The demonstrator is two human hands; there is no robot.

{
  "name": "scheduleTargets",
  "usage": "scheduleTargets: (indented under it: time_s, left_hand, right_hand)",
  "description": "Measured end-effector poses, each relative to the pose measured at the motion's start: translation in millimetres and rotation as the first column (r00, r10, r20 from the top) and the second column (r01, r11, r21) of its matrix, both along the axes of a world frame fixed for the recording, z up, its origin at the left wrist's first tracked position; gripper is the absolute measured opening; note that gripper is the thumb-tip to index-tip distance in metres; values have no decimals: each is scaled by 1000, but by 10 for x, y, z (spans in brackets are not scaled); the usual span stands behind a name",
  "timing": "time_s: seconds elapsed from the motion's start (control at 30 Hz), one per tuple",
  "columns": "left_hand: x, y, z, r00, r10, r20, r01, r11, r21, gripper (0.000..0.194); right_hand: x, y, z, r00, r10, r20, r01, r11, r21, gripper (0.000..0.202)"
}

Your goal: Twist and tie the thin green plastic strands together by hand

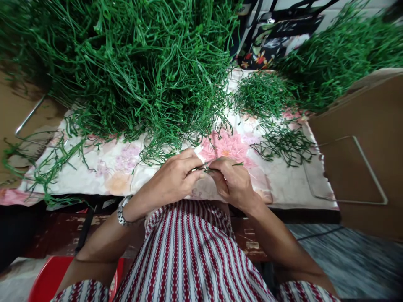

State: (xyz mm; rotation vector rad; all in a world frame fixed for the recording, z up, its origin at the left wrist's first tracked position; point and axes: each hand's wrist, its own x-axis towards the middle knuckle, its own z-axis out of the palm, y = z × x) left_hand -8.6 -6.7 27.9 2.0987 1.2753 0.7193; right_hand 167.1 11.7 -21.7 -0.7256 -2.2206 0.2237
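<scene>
A thin green stem (210, 167) is pinched between the fingertips of both hands, the left hand (174, 178) and the right hand (233, 182) brought together at the near edge of the table (283, 191), just above a striped lap. Both hands are closed narrowly on the stem, which is held roughly level, its long axis running left to right, with a short free end seen poking out past the right hand. The stem is slender, dark green and wiry; finer detail cannot be made out. A metal watch (123, 212) is worn on the left wrist. Directly beyond the hands, a large tangled pile of green stems (135, 67) is heaped on a floral cloth (107, 167), its nearest strands hanging close to the left hand, which is the nearer of the two. Smaller bunches (273, 109) are spread farther to the right, well apart from the hands. A cardboard box (362, 155) is seen at the right edge of the table, and a red stool (47, 281) below at the left.
</scene>
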Motion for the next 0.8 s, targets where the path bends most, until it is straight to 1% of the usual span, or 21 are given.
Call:
scheduleTargets:
  time_s: [0.1,0.17,0.2,0.27,0.3,0.37,0.43,0.5,0.63,0.73,0.77,0.8]
  left_hand:
    - [-34,8,-40,992,-23,121,37,993,-114,16]
    - [-58,-11,-67,989,-25,145,46,989,-140,17]
    - [-72,-30,-68,988,-65,138,83,988,-129,17]
    - [-105,-91,-35,970,-221,100,229,971,-69,20]
    - [-121,-131,-2,944,-322,69,325,945,-35,21]
    - [-146,-220,87,869,-495,5,495,869,-1,22]
    - [-153,-303,178,812,-583,-32,583,813,-1,22]
    - [-136,-361,243,784,-621,-31,621,784,-8,21]
    - [-70,-407,288,755,-656,-5,655,755,-17,24]
    - [-100,-430,318,743,-669,29,670,742,-22,24]
    - [-141,-439,334,738,-673,41,674,738,-26,23]
    - [-195,-445,349,740,-670,52,672,740,-32,21]
  right_hand:
    - [31,-9,54,997,57,55,-59,997,46,14]
    - [55,-35,110,990,78,114,-84,995,49,11]
    - [71,-59,144,984,99,147,-105,994,37,9]
    - [112,-131,229,957,182,227,-183,983,-19,13]
    - [136,-175,278,933,244,263,-237,970,-61,15]
    - [188,-263,380,868,389,309,-359,921,-150,17]
    - [232,-331,473,807,499,316,-453,866,-210,17]
    - [255,-367,545,770,560,305,-504,827,-248,17]
    - [235,-396,634,747,609,267,-541,790,-287,21]
    - [265,-441,703,739,615,273,-542,785,-300,21]
    - [310,-452,728,750,605,267,-528,791,-309,21]
    - [377,-452,750,779,579,241,-502,806,-314,22]
